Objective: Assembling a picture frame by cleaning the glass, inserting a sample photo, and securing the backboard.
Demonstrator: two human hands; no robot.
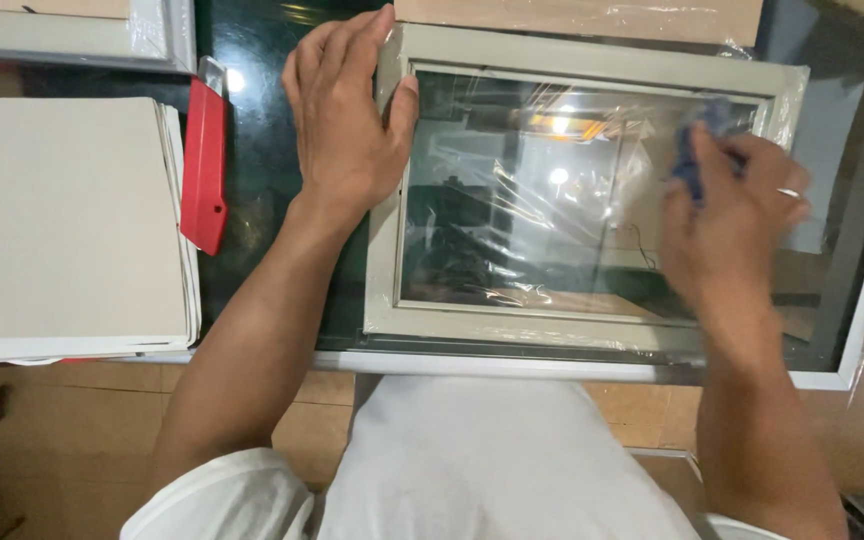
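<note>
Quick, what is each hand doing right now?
Left hand: open, pressed flat on the picture frame corner.
Right hand: closed on a blue cloth.

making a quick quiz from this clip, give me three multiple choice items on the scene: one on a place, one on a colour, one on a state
1. Where does the left hand rest?
A. on the upper left corner of the picture frame
B. on the stack of boards
C. on the cutter

2. What colour is the utility cutter lying left of the frame?
A. yellow
B. red
C. green

3. What state is the frame in?
A. bare
B. covered in clear plastic wrap
C. standing upright

Answers:
1 A, the palm and fingers lie over that corner.
2 B, its body is plainly red.
3 B, wrinkled film shines across the glass, where the right hand holds a blue cloth.
</note>
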